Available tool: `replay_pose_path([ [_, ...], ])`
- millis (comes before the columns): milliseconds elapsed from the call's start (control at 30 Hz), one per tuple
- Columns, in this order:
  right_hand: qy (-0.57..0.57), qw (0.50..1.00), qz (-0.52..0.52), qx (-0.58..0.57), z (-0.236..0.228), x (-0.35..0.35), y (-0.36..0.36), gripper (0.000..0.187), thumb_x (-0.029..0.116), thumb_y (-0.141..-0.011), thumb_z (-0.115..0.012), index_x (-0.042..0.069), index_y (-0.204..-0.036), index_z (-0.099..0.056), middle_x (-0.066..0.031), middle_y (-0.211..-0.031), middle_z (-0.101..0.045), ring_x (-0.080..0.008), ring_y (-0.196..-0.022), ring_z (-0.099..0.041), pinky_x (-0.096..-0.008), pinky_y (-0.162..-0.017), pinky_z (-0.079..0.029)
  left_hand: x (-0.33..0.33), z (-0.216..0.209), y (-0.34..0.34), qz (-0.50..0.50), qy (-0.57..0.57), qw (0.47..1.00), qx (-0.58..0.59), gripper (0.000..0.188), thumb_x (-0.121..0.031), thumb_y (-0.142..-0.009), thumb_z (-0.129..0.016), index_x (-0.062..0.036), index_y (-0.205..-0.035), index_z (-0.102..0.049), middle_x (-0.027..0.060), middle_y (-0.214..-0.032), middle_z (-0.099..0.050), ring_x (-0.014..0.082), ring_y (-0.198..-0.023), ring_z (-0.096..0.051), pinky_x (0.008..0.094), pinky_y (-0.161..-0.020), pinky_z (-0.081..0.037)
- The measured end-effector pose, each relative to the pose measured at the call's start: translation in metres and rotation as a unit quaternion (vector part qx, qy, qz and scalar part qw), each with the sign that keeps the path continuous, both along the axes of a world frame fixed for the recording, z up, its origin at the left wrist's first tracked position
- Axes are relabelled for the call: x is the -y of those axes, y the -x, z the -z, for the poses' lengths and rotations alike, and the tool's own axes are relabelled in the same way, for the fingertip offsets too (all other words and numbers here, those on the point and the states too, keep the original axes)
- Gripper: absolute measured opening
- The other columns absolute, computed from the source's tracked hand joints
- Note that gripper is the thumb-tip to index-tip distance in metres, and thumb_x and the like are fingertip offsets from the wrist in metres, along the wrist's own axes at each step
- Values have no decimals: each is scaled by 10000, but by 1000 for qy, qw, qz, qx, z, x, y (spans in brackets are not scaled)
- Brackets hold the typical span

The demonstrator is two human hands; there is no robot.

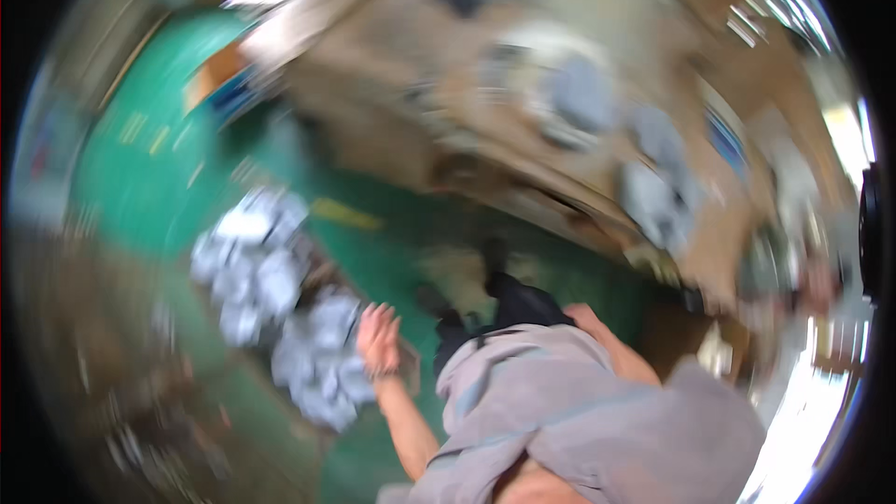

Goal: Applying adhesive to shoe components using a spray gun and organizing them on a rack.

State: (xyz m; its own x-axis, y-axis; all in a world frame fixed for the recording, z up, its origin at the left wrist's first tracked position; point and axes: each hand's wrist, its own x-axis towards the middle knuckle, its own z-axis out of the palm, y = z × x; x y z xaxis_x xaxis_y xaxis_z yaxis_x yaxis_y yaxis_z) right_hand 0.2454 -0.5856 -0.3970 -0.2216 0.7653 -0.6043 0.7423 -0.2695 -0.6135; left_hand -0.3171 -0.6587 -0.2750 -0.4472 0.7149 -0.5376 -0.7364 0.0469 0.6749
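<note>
The place looks like a workshop: green floor (121, 210) with yellow markings (345, 214), a long cluttered table (373, 56), heaped pale-grey pieces (257, 261).

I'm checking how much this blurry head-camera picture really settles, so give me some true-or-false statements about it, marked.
1. The bare left hand is nearer than the bare right hand to the pile of pale blue-grey, crumpled-looking pieces. True.
2. That pile lies on the person's right. False: it lies on their left.
3. The smooth green floor bears a yellow marking. True.
4. The person wears a bright red top. False: the loose fabric top is grey.
5. Both hands rest on the long brown worktop. False: both are apart from it.
6. Dark trousers cover the legs. True.
</note>
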Motion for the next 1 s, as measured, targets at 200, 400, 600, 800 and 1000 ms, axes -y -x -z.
replay_pose_path([
  [200,64,942,328,-20,-108,-54,-9,408,195,-927,-626,33,-1302,-645,-94,-1015,-725,-169,-806,-696,-320,-623,-581,-83,-19,-62,105,25,992,61,526,-176,-1026,-585,-21,-1492,-399,165,-1359,-595,302,-1230,-601,481,-1032,-504],
  [400,-25,760,608,-228,-121,-77,-111,311,229,-916,-659,53,-1171,-677,-67,-965,-703,-166,-806,-673,-351,-665,-579,-221,-73,-268,356,-90,930,-10,465,-198,-1025,-599,-2,-1432,-491,156,-1336,-611,296,-1229,-598,467,-1036,-494],
  [600,6,502,759,-416,-63,-139,-279,372,403,-914,-723,80,-1061,-609,-140,-892,-689,-286,-751,-685,-478,-665,-600,-313,19,-486,410,17,891,194,459,-215,-1021,-513,-22,-1434,-471,191,-1406,-551,365,-1311,-530,552,-1076,-472],
  [800,111,413,733,-529,-16,-233,-462,800,372,-863,-750,13,-1473,-378,-153,-1519,-446,-385,-1384,-431,-562,-1138,-387,-370,96,-761,200,-10,973,-115,591,-359,-712,-857,-32,-1167,-669,197,-1122,-716,362,-1028,-683,448,-941,-540],
  [1000,79,427,782,-447,6,-221,-412,815,405,-921,-706,24,-1522,-307,-139,-1585,-373,-384,-1452,-343,-679,-1167,-250,-355,52,-736,270,238,916,-176,651,-335,-759,-804,-47,-1307,-603,199,-1247,-686,336,-1186,-646,412,-1002,-502],
])
